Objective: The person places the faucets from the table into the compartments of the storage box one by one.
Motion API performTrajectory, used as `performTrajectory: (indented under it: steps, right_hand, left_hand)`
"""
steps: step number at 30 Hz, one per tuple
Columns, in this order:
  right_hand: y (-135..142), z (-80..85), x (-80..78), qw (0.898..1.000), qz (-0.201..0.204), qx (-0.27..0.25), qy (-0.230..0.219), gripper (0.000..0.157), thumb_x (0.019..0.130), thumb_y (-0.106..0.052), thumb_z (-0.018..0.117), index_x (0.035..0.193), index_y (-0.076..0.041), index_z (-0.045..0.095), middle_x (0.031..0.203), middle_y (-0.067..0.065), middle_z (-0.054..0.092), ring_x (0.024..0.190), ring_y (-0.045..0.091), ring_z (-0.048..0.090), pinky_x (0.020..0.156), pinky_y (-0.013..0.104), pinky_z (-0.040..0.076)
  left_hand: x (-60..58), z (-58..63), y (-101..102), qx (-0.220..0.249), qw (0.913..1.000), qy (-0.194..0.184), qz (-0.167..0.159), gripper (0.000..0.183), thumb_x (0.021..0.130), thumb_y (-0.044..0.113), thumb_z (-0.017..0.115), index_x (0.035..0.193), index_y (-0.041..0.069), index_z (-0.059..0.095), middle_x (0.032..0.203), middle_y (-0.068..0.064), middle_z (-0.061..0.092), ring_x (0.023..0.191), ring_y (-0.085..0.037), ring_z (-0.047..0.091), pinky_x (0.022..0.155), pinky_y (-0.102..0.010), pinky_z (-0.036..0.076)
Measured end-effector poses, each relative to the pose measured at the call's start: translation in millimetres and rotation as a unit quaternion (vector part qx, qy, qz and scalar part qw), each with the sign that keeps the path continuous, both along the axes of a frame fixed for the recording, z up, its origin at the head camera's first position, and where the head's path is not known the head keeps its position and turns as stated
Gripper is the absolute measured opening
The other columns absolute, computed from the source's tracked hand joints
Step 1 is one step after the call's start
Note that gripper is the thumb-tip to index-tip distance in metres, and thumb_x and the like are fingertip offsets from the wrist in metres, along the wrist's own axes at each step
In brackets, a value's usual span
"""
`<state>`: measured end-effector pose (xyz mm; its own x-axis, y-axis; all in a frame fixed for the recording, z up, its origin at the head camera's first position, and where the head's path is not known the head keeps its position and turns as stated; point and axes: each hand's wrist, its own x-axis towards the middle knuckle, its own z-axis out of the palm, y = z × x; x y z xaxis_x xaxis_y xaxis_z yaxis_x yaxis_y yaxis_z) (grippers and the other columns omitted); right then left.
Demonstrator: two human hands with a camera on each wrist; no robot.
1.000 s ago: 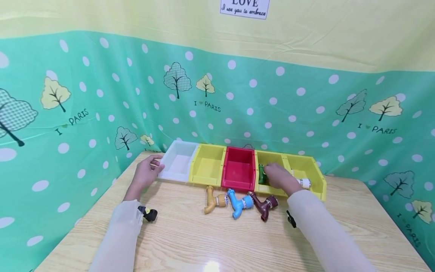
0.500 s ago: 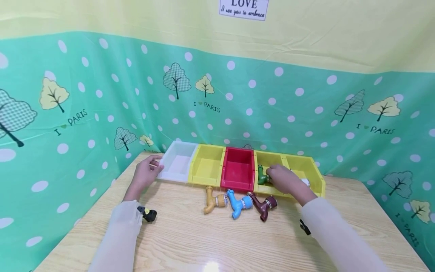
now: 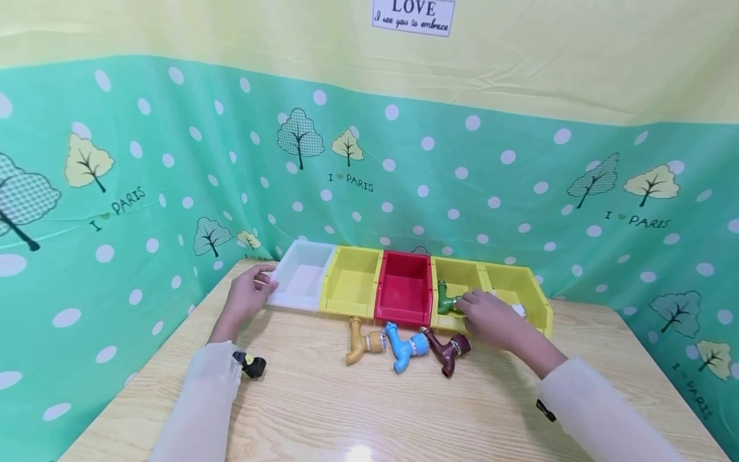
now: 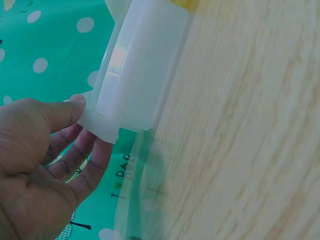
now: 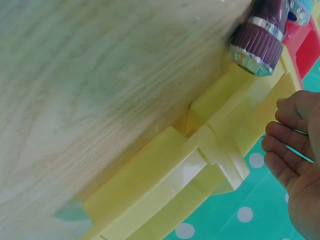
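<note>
At the left end of the bin row, my left hand pinches the side of the white bin between thumb and fingers; the left wrist view shows this grip on the bin. My right hand is over the front of a yellow bin, fingers loosely bent. A green tap lies in that bin, its handle end partly hidden by my fingertips. In the right wrist view no object shows between the fingers of my right hand.
In front of the bins lie an ochre tap, a blue tap and a maroon tap. Beyond them stand another yellow bin and a red bin. A white tap shows in the rightmost yellow bin.
My right hand has let go of the green tap in the yellow bin and drawn back toward the right and front. My left hand stays at the white bin.
</note>
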<state>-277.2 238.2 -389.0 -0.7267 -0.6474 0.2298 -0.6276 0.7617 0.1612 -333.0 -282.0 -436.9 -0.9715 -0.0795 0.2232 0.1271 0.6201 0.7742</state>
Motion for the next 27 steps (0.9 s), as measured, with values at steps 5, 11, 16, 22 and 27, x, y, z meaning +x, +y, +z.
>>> performTrajectory:
  steps: [5,11,16,22,27]
  right_hand:
    - [-1.4,-3.3,12.8,0.999,0.022,0.016,0.018,0.021,0.087,-0.006,0.077,0.108,-0.002,0.072,0.102,0.009,0.07,0.093,0.026,0.062,0.083,0.041,0.057]
    - [-4.4,-8.9,24.3,0.999,0.04,0.034,0.01,0.021,0.088,-0.01,0.077,0.108,-0.006,0.073,0.101,0.005,0.069,0.096,0.023,0.062,0.087,0.04,0.056]
    - [-5.4,-12.6,30.4,0.997,0.064,0.047,0.01,0.022,0.087,-0.01,0.078,0.108,-0.006,0.072,0.099,0.004,0.068,0.094,0.022,0.06,0.086,0.039,0.056]
    - [-6.9,-14.2,34.5,0.995,0.075,0.059,-0.018,0.031,0.088,-0.012,0.078,0.117,-0.004,0.072,0.102,0.005,0.067,0.094,0.023,0.061,0.087,0.041,0.056]
    - [-8.2,-17.1,36.1,0.994,0.081,0.071,-0.033,0.034,0.088,-0.019,0.08,0.118,-0.004,0.07,0.104,0.005,0.067,0.095,0.022,0.06,0.088,0.041,0.056]
  left_hand:
    - [0.1,-0.6,-0.3,-0.003,1.0,0.003,-0.001,0.043,0.103,0.015,0.064,0.143,0.003,0.054,0.116,-0.019,0.062,0.103,-0.034,0.063,0.076,-0.036,0.057]
    - [-0.1,-0.9,0.8,-0.001,1.0,0.001,0.002,0.042,0.103,0.015,0.063,0.143,0.004,0.054,0.116,-0.019,0.062,0.104,-0.034,0.063,0.075,-0.035,0.057]
    - [-1.0,-1.7,1.2,0.001,1.0,-0.001,0.002,0.042,0.103,0.016,0.063,0.143,0.005,0.055,0.115,-0.018,0.062,0.103,-0.034,0.063,0.073,-0.032,0.057]
    - [-2.2,-2.2,-0.3,0.002,1.0,0.0,-0.002,0.042,0.104,0.017,0.063,0.142,0.004,0.054,0.115,-0.019,0.061,0.103,-0.035,0.063,0.073,-0.034,0.058]
    - [-2.6,-2.1,-0.9,0.0,1.0,0.001,-0.003,0.041,0.103,0.016,0.063,0.141,0.005,0.055,0.114,-0.018,0.062,0.101,-0.034,0.063,0.073,-0.036,0.058]
